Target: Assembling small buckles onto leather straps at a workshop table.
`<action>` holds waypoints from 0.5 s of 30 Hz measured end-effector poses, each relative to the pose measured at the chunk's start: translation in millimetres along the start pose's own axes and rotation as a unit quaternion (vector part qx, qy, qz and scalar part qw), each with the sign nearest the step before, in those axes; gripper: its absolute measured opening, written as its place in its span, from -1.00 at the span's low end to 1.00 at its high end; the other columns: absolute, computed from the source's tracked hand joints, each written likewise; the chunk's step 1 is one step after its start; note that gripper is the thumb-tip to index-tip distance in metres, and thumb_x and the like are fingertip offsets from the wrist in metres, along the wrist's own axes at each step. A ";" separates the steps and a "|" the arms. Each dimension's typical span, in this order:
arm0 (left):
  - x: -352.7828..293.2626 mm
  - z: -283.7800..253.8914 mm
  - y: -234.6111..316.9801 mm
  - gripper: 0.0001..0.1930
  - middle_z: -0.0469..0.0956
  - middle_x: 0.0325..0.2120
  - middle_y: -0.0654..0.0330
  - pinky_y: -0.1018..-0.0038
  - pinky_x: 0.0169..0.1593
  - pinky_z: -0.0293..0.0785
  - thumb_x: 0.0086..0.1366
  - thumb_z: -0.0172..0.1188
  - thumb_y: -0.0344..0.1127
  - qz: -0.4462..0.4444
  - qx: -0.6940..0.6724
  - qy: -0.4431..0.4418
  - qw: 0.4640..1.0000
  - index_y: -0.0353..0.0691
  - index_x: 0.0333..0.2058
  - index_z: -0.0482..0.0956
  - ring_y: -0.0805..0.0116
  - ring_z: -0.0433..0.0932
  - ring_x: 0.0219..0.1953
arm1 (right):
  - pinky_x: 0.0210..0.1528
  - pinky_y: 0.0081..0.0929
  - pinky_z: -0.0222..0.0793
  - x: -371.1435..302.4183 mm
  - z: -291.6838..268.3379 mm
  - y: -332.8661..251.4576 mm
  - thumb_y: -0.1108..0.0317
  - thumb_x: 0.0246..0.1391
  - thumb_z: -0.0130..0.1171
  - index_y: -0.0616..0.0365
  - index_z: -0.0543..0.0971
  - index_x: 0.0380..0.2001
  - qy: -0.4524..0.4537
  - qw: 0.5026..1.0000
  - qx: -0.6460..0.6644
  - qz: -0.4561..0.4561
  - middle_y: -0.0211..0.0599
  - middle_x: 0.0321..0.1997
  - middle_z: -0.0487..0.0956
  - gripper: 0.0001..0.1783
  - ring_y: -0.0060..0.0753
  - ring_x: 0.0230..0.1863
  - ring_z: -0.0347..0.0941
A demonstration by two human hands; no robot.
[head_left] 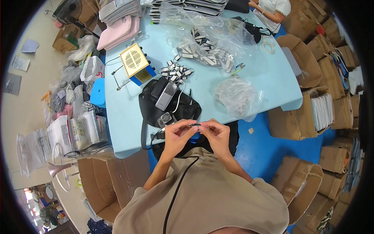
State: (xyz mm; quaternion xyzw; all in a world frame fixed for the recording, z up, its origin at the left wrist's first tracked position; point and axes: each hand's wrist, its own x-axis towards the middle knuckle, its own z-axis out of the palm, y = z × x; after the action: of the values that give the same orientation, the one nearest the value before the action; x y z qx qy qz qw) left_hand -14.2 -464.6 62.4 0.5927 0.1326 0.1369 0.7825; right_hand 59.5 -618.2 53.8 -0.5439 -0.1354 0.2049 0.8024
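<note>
Both my hands meet just off the table's near edge, fingertips pinched together. Between them is a small dark strip-like piece, largely covered by the fingers. My left hand grips its left end, and my right hand pinches the right end. Past my left hand lies a black bag with a grey power bank-like device and a white cable on it. Farther off, a loose pile of small black-and-white pieces rests on the light blue table. More such pieces fill a clear plastic bag.
A yellow-and-blue radio-like box stands at left. Green-handled snips, a crumpled clear bag and a tape roll lie at right. Stacked pink and grey cases sit far left. Cardboard boxes flank the table. Another person sits opposite.
</note>
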 end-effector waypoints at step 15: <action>134.9 -305.8 97.5 -0.67 0.73 -0.25 0.09 0.57 -0.08 0.65 0.26 0.42 -0.45 0.051 0.220 0.242 0.944 -0.49 -0.04 0.66 0.43 0.70 -0.25 | -0.20 -0.59 0.46 10.8 -16.9 13.1 0.37 0.27 0.30 0.25 0.68 -0.18 -0.083 0.986 -0.123 0.079 -0.42 -0.28 0.66 -0.83 -0.64 -0.25 0.56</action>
State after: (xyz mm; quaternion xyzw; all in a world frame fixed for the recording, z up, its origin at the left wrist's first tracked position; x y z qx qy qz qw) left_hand -7.7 -116.6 70.1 0.7053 0.3141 0.2829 0.5691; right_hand 74.1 -622.7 35.3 -0.6290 -0.1822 0.2935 0.6964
